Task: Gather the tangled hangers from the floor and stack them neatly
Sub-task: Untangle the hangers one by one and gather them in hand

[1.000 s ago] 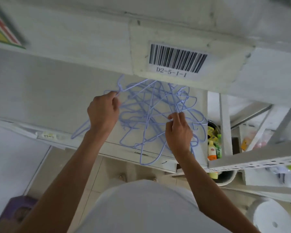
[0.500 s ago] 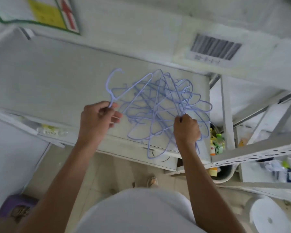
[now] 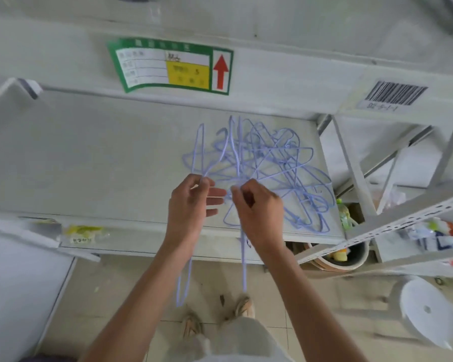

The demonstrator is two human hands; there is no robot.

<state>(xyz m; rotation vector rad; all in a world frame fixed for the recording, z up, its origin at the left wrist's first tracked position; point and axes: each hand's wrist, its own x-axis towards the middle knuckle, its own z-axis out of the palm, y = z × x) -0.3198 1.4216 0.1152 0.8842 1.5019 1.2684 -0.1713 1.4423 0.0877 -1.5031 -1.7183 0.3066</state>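
Tangled hangers (image 3: 262, 163) of pale purple wire, heaped on a grey shelf (image 3: 89, 158) just past 12 o'clock. Left hand (image 3: 191, 205) pinching a wire at the heap's 8 o'clock edge; right hand (image 3: 259, 207) gripping strands beside it. Green label (image 3: 168, 65) at 11 o'clock, barcode sticker (image 3: 395, 94) at 2 o'clock, white stool (image 3: 429, 309) at 4 o'clock.

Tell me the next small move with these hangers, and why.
Probably draw the hanger in the left hand toward the body, clear of the tangled hangers. Its loop already hangs below the shelf edge, while the right hand pinches wires at the pile's near edge, apparently steadying it.
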